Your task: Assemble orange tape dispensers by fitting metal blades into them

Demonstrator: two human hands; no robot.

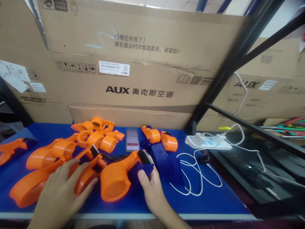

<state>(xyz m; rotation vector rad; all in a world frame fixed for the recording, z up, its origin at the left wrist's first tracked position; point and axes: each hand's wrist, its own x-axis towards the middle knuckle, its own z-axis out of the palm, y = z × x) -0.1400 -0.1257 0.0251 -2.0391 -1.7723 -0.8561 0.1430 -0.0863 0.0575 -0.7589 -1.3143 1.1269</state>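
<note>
My right hand (152, 184) is closed around the blue and black end of an orange tape dispenser (115, 181), thumb on the blue part. The dispenser's round hub faces left and toward me. My left hand (64, 187) curls over another orange dispenser (87, 178), thumb below it and fingers on top. Beside that hand lies a dispenser with a wide ring (28, 187). Several more orange dispensers (92, 136) are heaped behind my hands on the blue tabletop (119, 206). Dark blue plastic pieces (163, 162) lie right of my right hand.
A phone (132, 140) lies at the back middle. Two orange dispensers (169, 141) sit right of it. A white power strip (208, 142) and looped white cable (199, 178) occupy the right side. A large cardboard sheet (143, 76) stands behind, beside a black metal frame (214, 82).
</note>
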